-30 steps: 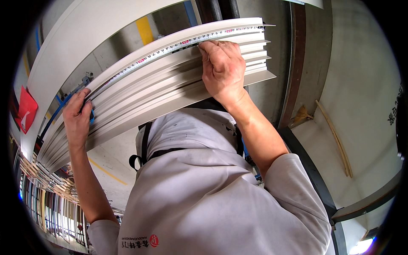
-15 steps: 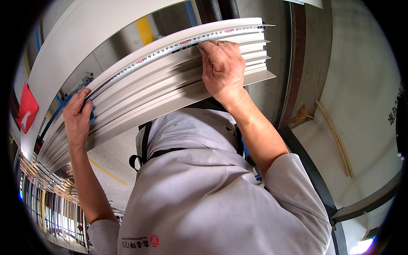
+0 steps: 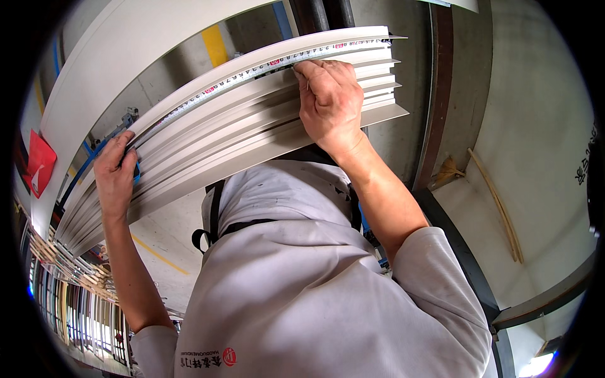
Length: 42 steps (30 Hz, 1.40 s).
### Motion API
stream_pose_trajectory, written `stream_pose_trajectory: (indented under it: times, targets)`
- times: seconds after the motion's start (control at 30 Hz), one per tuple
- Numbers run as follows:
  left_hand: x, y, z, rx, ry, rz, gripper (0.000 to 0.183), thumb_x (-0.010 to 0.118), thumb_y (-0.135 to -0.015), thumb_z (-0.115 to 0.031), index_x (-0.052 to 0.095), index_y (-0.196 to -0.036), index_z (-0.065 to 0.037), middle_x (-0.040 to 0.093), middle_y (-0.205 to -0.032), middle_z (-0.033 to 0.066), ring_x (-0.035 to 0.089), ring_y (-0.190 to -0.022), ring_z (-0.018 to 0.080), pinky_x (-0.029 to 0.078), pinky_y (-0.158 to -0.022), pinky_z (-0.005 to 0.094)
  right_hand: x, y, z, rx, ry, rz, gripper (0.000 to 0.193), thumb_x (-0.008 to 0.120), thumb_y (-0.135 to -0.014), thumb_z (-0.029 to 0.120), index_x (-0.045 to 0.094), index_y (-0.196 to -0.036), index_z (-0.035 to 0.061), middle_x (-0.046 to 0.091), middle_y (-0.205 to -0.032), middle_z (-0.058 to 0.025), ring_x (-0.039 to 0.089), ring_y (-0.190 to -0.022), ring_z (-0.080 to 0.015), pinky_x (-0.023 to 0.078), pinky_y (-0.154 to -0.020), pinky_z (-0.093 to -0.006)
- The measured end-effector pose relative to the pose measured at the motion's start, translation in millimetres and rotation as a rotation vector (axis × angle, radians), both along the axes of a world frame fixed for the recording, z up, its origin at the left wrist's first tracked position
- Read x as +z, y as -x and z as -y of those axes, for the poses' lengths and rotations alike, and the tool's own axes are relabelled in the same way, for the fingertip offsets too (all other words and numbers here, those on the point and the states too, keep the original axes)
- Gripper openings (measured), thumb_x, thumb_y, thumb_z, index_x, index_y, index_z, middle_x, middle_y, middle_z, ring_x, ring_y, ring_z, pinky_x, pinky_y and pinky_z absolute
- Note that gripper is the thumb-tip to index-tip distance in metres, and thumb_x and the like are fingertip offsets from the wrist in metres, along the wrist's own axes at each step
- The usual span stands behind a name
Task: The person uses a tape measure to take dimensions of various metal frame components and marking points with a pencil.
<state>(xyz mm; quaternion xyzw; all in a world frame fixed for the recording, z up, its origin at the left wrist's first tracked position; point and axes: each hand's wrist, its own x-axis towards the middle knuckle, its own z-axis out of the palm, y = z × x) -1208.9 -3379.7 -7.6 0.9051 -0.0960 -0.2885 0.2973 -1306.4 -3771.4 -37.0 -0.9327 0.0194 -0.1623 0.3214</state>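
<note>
A long pale-beige ribbed profile (image 3: 214, 146) stretches across in front of my body, its cut end at the right. Along its far groove lies the extended white blade of a tape measure (image 3: 242, 77). My left hand (image 3: 115, 179) is closed near the profile's left part, around the tape measure's case, of which only a dark and blue bit shows. My right hand (image 3: 332, 104) is curled closed over the profile, fingertips beside the tape blade. A small dark bit shows by those fingertips; what they pinch is hidden.
Beyond the profile curves a wide pale panel (image 3: 94, 75), with a red piece (image 3: 41, 164) at its left. Racked long strips (image 3: 82, 309) fill the lower left. A brown-black steel post (image 3: 439, 94) stands at right, and thin wooden strips (image 3: 498, 208) lie farther right.
</note>
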Motion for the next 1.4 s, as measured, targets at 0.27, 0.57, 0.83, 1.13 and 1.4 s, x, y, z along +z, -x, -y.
stream_pose_trajectory:
  times: [0.27,0.57,0.83,1.13,1.4]
  targets:
    - [-2,0,1,-0.012,0.026,0.043,0.033,0.060,-0.092,0.000,0.064,-0.123,0.010,0.067,-0.114,0.0116,0.062,-0.101,0.0167,0.046,-0.093,0.0262,3,-2,0,0.003,-0.003,-0.012,0.021,0.073,-0.079,-0.007,0.070,-0.096,0.0050,0.072,-0.089,-0.0091,0.067,-0.083,-0.0296,0.050,-0.081,-0.0372]
    - [2,-1,8,0.000,0.076,0.051,0.032,0.058,-0.087,0.001,0.064,-0.117,0.012,0.069,-0.109,0.0185,0.065,-0.096,0.0252,0.048,-0.089,0.0292,21,5,3,0.054,-0.040,-0.205,0.034,0.074,-0.074,0.000,0.068,-0.107,0.0040,0.067,-0.110,-0.0135,0.061,-0.101,-0.0325,0.046,-0.091,-0.0431]
    - [8,-1,15,-0.010,0.058,0.066,0.033,0.056,-0.086,0.000,0.064,-0.116,0.010,0.068,-0.103,0.0193,0.065,-0.089,0.0253,0.049,-0.083,0.0286,59,-4,10,0.229,0.026,-0.309,0.041,0.078,-0.074,0.006,0.068,-0.114,0.0083,0.060,-0.090,-0.0121,0.059,-0.088,-0.0337,0.050,-0.078,-0.0451]
    - [7,0,16,-0.016,0.076,0.126,0.034,0.056,-0.085,0.000,0.065,-0.116,0.009,0.064,-0.096,0.0193,0.060,-0.078,0.0269,0.047,-0.075,0.0308,51,-20,17,0.238,-0.195,-0.386,0.011,0.075,-0.085,0.006,0.071,-0.094,0.0007,0.068,-0.082,-0.0161,0.065,-0.076,-0.0362,0.053,-0.069,-0.0423]
    - [8,-1,14,0.000,0.074,0.098,0.035,0.056,-0.083,-0.001,0.065,-0.116,0.010,0.064,-0.096,0.0195,0.060,-0.079,0.0274,0.047,-0.076,0.0308,49,-22,12,-0.143,-0.601,-0.606,0.025,0.063,-0.101,0.016,0.070,-0.094,-0.0068,0.068,-0.070,-0.0055,0.056,-0.063,-0.0089,0.048,-0.059,-0.0269]
